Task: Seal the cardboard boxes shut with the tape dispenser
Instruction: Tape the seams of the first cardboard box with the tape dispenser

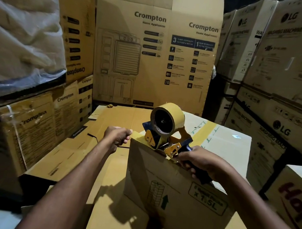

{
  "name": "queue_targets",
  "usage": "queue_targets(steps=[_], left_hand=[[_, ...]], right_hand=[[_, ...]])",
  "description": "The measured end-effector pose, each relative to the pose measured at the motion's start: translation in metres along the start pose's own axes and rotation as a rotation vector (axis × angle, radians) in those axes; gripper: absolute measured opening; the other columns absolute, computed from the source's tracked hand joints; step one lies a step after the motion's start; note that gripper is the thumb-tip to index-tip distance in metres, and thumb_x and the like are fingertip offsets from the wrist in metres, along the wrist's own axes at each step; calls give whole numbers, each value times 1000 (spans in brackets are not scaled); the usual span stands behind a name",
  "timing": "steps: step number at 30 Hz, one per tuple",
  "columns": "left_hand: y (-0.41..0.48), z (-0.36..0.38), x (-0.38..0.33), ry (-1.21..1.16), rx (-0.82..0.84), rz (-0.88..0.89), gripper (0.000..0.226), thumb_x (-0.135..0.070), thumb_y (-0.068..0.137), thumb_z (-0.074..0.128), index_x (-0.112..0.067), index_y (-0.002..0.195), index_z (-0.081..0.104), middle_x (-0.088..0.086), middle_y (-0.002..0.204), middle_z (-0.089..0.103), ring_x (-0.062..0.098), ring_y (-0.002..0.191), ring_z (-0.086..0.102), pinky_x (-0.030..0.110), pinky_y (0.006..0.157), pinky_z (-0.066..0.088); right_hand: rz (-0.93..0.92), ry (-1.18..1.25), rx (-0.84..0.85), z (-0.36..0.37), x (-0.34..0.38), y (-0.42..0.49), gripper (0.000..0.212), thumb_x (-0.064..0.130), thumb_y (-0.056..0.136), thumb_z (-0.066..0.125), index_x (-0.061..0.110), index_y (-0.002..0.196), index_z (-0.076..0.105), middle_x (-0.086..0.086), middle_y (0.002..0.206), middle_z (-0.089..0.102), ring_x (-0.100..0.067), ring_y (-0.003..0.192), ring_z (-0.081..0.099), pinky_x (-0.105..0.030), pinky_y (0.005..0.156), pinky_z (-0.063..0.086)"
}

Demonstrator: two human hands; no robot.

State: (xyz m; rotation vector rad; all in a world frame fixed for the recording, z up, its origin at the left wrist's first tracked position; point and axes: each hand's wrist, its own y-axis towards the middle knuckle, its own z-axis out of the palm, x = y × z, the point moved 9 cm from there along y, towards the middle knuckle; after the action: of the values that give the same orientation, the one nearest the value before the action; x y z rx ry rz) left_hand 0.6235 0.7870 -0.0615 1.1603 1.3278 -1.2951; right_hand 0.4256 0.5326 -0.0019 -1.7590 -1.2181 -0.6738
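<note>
Tall stacks of cartons wall in the spot: Crompton cartons straight ahead and to the left, LG washing-machine cartons on the right, and a plastic-wrapped bundle sitting high on the left stack. Flattened cardboard sheets lie across the middle. Another printed carton shows at the right edge.

In front of the person, a brown box marked "x 1.5L" with a green up-arrow stands upright on a broad cardboard surface. A strip of yellow tape runs across its closed top.

The tape dispenser sits on the near top edge of the box, tilted up, with its yellow tape roll raised above the frame and its metal front plate touching the cardboard edge.

The right hand is wrapped round the dispenser's dark handle, fingers curled tight beneath it.

The left hand is curled at the box's near-left top corner, thumb and forefinger closed on the edge where the yellow tape starts. Whether tape lies under the fingertips I cannot tell.
</note>
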Motion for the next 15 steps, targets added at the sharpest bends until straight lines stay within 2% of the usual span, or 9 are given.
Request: queue_targets(steps=[3, 10, 15], left_hand=[[4, 2, 7, -3, 12, -23, 13, -10, 88, 77, -1, 96, 76, 3, 63, 64, 10, 46, 49, 20, 42, 36], [6, 4, 29, -113, 54, -90, 12, -9, 89, 74, 0, 96, 75, 3, 60, 60, 9, 42, 46, 17, 34, 30], [-1, 10, 34, -42, 153, -97, 15, -23, 96, 69, -10, 90, 67, -3, 54, 49, 9, 42, 41, 18, 36, 28]], right_hand=[[22, -9, 18, 2, -1, 2, 24, 24, 91, 75, 12, 73, 64, -2, 61, 55, -13, 47, 47, -25, 48, 42], [48, 0, 44, 5, -4, 8, 24, 25, 91, 75, 13, 73, 65, -2, 62, 55, -13, 49, 48, -26, 48, 42], [66, -6, 61, 8, -5, 9, 22, 24, 91, 76, 13, 75, 66, -2, 62, 56, -13, 49, 49, -25, 49, 44]])
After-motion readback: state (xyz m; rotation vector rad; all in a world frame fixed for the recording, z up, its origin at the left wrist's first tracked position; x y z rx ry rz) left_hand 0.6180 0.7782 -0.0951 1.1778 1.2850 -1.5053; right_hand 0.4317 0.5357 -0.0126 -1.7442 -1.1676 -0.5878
